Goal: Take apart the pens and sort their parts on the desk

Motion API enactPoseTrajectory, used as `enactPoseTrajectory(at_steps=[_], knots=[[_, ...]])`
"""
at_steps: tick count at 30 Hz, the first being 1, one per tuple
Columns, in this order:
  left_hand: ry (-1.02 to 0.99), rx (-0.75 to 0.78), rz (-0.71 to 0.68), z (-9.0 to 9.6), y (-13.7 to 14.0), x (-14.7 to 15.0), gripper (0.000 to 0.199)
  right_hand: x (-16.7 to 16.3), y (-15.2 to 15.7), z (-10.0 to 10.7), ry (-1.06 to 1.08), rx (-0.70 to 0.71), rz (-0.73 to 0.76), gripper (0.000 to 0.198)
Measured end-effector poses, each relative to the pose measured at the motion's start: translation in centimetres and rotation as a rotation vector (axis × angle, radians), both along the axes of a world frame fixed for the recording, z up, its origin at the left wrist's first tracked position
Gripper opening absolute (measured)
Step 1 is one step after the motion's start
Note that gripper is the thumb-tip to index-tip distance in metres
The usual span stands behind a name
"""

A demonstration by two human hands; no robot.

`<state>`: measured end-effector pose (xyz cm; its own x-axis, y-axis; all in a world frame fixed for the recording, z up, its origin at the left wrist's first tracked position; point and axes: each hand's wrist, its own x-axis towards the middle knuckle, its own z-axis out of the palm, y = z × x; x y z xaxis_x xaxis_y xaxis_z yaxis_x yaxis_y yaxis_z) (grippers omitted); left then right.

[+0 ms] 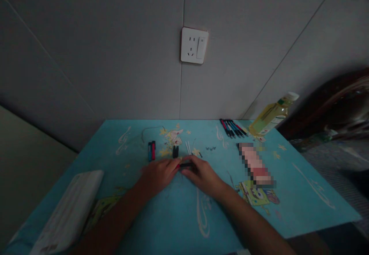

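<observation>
At the middle of the table, my left hand (159, 175) and my right hand (205, 175) meet, fingers closed on the two ends of one pen (185, 165). Its left part looks red and its right part black. Just beyond my left hand lie a blue pen barrel (150, 152) and a red pen barrel (153, 150). Short black pen parts (175, 151) stand side by side past my fingertips. Thin white sticks (188, 147), which look like refills, lie beyond my right hand, with small dark pieces (210, 148) to their right.
Several pens (233, 128) lie in a row at the back right, beside a bottle of yellow liquid (272, 114). A pixelated pink rectangular item (256, 164) rests on the right. A white keyboard-like object (70, 209) occupies the left. Behind the blue table (294, 205), a socket (194, 45) is on the wall.
</observation>
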<state>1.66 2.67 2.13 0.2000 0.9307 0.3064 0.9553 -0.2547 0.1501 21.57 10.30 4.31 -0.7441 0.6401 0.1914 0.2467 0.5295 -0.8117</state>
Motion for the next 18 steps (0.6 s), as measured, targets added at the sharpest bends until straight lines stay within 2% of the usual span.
enactPoseTrajectory(at_steps=[2,7,12,18], knots=[[0.009,-0.030,-0.011,0.2,-0.1,0.1,0.030,0.0,0.0,0.0,0.015,0.013,0.000,0.017],[-0.001,-0.087,0.063,0.3,0.1,0.0,0.032,0.0,0.3,-0.3,0.083,0.095,-0.126,0.021],[-0.043,-0.065,0.073,0.3,0.3,-0.3,0.034,0.4,1.0,0.0,0.110,0.115,-0.210,0.015],[-0.072,-0.076,0.128,0.4,0.3,-0.5,0.033,1.1,1.6,0.5,0.141,0.127,-0.350,0.018]])
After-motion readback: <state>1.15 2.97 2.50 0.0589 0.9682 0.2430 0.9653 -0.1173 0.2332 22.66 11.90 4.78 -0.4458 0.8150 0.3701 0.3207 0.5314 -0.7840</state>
